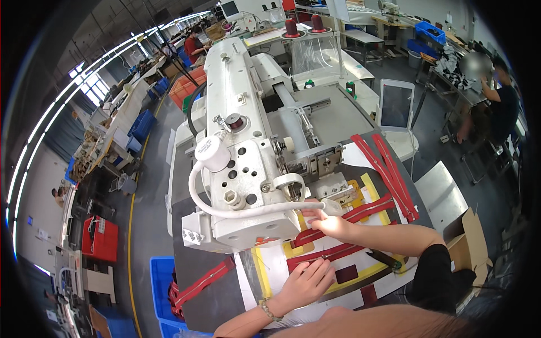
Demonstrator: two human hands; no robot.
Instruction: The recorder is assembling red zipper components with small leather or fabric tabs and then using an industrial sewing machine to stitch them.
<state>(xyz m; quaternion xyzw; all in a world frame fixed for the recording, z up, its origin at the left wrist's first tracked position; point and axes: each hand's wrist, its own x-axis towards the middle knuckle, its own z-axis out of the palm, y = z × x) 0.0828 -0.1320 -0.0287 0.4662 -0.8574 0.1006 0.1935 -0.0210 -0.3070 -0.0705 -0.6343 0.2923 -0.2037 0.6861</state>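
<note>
A large white sewing machine (256,169) fills the middle, its head over a flat template (264,273) with yellow edging. Red zippers (360,211) lie across that template. My left hand (304,284) rests near the template's front, fingers stretched out beside the nearer zipper (324,254); it grips nothing that I can see. Under the machine's head, by the white hose (259,213), my right hand (329,224) reaches in with fingers extended. The machine partly hides its fingertips. Dark-handled thread snips (384,259) lie just below my right forearm.
More red zippers (389,177) lie at the table's right, and another (203,280) hangs over the left edge by a blue bin (162,287). A screen (396,106) stands behind right. An open cardboard box (470,242) is at the right. Other people work farther off.
</note>
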